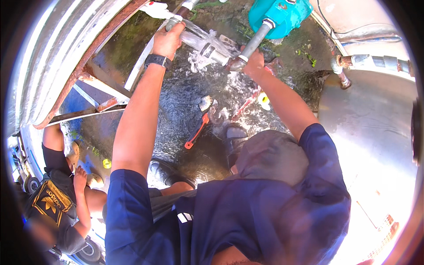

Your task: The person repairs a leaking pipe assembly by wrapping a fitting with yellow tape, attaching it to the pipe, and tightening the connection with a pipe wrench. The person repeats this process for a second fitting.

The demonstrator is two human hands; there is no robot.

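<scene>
Water sprays over a grey pipe [194, 40] that runs between my two hands. My left hand [168, 42], with a dark watch on the wrist, is closed around the pipe's fitting at its upper left end. Beside it is a white valve handle [154, 9] with a red mark. My right hand [255, 62] is closed at the metal pipe elbow [237, 65], its fingers partly hidden behind it. From that elbow another grey pipe [256, 40] rises to a teal pump [280, 17].
On the wet ground lie an orange-handled tool [198, 131], a short pipe fitting [205, 103] and yellow tape rolls [263, 99] [107, 163]. A rusty metal frame [84, 70] stands left, a metal tank [366, 119] right. Another person [57, 203] sits at lower left. A grey cap [274, 157] shows below my arms.
</scene>
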